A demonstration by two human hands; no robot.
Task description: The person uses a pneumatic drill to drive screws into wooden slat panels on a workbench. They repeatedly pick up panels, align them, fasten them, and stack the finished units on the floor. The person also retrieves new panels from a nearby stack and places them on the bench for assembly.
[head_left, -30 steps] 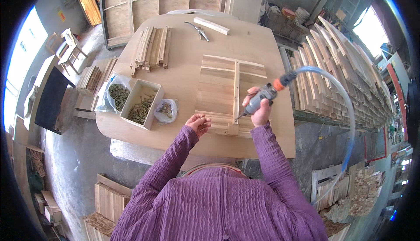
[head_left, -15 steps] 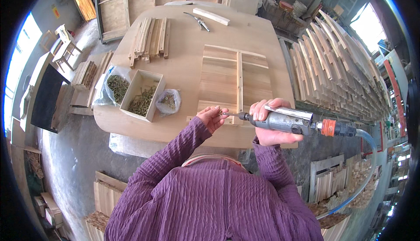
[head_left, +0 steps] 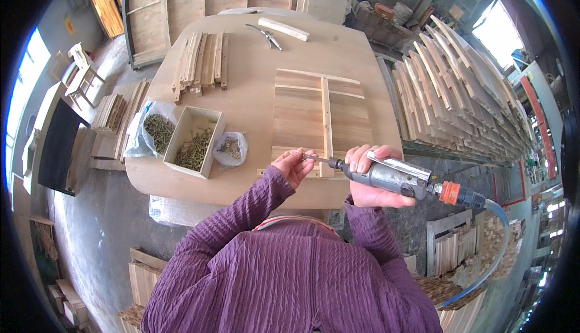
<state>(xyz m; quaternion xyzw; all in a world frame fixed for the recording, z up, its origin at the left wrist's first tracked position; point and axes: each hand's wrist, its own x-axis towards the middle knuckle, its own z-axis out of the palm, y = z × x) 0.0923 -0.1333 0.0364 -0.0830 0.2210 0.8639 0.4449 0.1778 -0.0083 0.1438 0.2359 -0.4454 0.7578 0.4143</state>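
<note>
My right hand (head_left: 376,196) is wrapped round a grey air screwdriver (head_left: 389,179), its orange and black coupling and clear hose off to the right. The tool lies nearly level, its long thin bit (head_left: 322,159) aimed left. At the tip of that bit, the fingers of my left hand (head_left: 290,169) are pinched on a small brassy screw, mostly hidden by the fingertips. Just beyond both hands a wooden panel (head_left: 296,115) lies flat, with battens (head_left: 327,112) across it.
Left on the table (head_left: 241,91) stand a wooden box of screws (head_left: 199,146), a bag of screws (head_left: 158,132) and a small bag of little metal parts (head_left: 231,147). Farther off lie stacked battens (head_left: 202,61), an air blow gun (head_left: 266,36) and a loose wood strip (head_left: 284,29). Boards (head_left: 447,91) lean at right.
The whole view has shifted slightly. The screwdriver's rear end has dipped a little, and both hands keep nearly the same hold at the bit and tool.
</note>
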